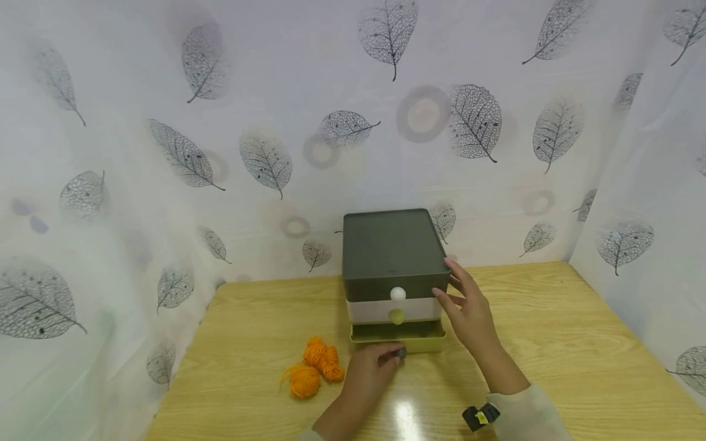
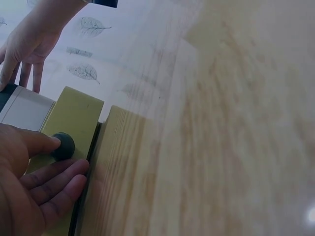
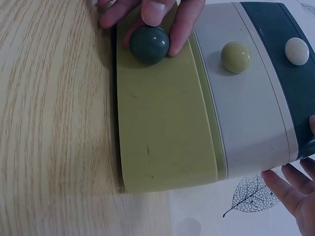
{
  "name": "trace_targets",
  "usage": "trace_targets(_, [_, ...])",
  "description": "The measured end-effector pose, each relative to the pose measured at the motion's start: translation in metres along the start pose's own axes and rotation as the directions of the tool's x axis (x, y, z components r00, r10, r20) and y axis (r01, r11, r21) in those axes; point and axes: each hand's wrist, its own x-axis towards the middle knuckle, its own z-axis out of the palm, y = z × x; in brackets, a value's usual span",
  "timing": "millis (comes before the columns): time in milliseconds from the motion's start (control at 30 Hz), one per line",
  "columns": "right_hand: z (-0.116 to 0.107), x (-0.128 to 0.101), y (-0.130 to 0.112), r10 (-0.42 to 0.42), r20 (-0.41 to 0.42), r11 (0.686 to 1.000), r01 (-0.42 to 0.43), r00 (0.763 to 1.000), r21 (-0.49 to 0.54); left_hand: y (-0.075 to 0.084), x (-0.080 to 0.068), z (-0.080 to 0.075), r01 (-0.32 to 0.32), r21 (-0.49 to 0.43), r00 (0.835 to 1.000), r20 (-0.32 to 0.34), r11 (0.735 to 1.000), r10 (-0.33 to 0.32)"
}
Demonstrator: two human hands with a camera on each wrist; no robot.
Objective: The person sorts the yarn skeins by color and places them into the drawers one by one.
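Observation:
A small three-drawer desktop organizer (image 1: 393, 245) stands at the back of the table, with a dark green top drawer, a white middle drawer (image 3: 256, 108) and a yellow-green bottom drawer (image 3: 167, 128). That bottom drawer is pulled partway out, and a strip of its inside shows in the head view. My left hand (image 1: 368, 370) pinches its round dark green knob (image 3: 149, 45) between thumb and fingers. Against the organizer's upper right side, my right hand (image 1: 471, 309) rests with fingers spread, the thumb at the front face.
Orange yarn bundles (image 1: 304, 381) lie on the wooden table (image 1: 248, 324), left of my left hand. A white knob (image 1: 398, 294) and a yellow-green knob (image 1: 396, 316) stick out from the upper drawers. Leaf-printed sheeting (image 1: 342, 171) hangs behind the table.

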Motion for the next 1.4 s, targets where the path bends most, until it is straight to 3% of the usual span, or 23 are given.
trace_targets(433, [0.001,0.000,-0.001,0.014,-0.004,1.000,-0.014,1.000,-0.008,0.003,-0.013,-0.002,0.001,-0.017,1.000,0.021,1.000,-0.001])
trace_targets(733, [-0.004,0.000,-0.035,0.001,-0.004,1.000,-0.001,1.000,-0.029,0.007,-0.020,-0.004,0.006,-0.021,0.998,0.059,1.000,-0.005])
trace_targets(1067, [0.001,-0.001,-0.001,0.008,-0.008,1.000,-0.009,1.000,-0.027,0.006,-0.025,-0.003,-0.046,0.020,0.997,0.060,0.999,0.044])
trace_targets(1400, [0.002,-0.001,-0.001,0.001,-0.014,1.000,-0.002,1.000,-0.024,0.008,-0.030,-0.004,-0.023,0.015,0.997,0.080,1.000,0.021])
